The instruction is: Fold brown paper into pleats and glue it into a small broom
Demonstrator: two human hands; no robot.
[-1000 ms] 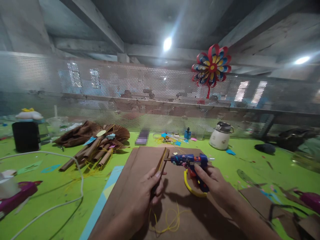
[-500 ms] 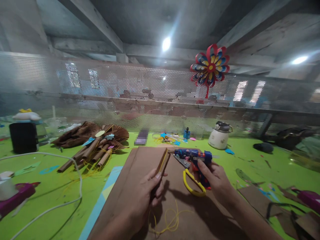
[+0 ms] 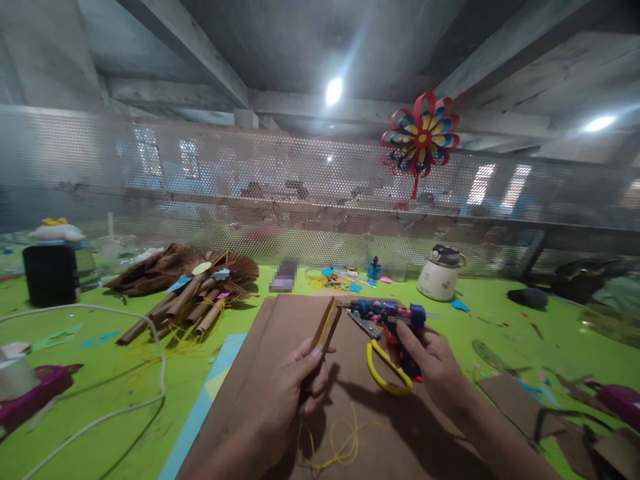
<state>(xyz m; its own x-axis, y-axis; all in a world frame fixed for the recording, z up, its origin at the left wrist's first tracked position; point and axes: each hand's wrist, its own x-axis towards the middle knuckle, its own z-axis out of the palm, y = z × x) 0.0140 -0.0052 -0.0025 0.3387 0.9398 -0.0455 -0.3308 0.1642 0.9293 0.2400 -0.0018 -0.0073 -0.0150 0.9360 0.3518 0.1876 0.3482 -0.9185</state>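
My left hand [image 3: 300, 373] pinches a narrow folded strip of brown cardboard [image 3: 327, 328], held upright with a yellow string running along it. A blue glue gun [image 3: 375, 309] is gripped in my right hand [image 3: 430, 353], its nozzle pointing left at the strip's upper end; whether the two touch I cannot tell. Beneath the glue gun lie scissors with yellow handles [image 3: 387, 380], partly hidden by my right hand. Loose loops of yellow string [image 3: 345, 440] rest on the large brown cardboard sheet [image 3: 270, 353] below my hands.
Rolled brown tubes and a pleated fan [image 3: 240, 270] lie at the left behind a white cable [image 3: 163, 367]. A white kettle-like bottle [image 3: 437, 277] stands at the back right. Cardboard scraps [image 3: 520, 400] lie at the right. A perforated metal screen [image 3: 300, 200] rises behind the table.
Almost nothing differs. Both hands keep their hold and place, with the glue gun at the strip's upper end; the view has shifted very slightly.
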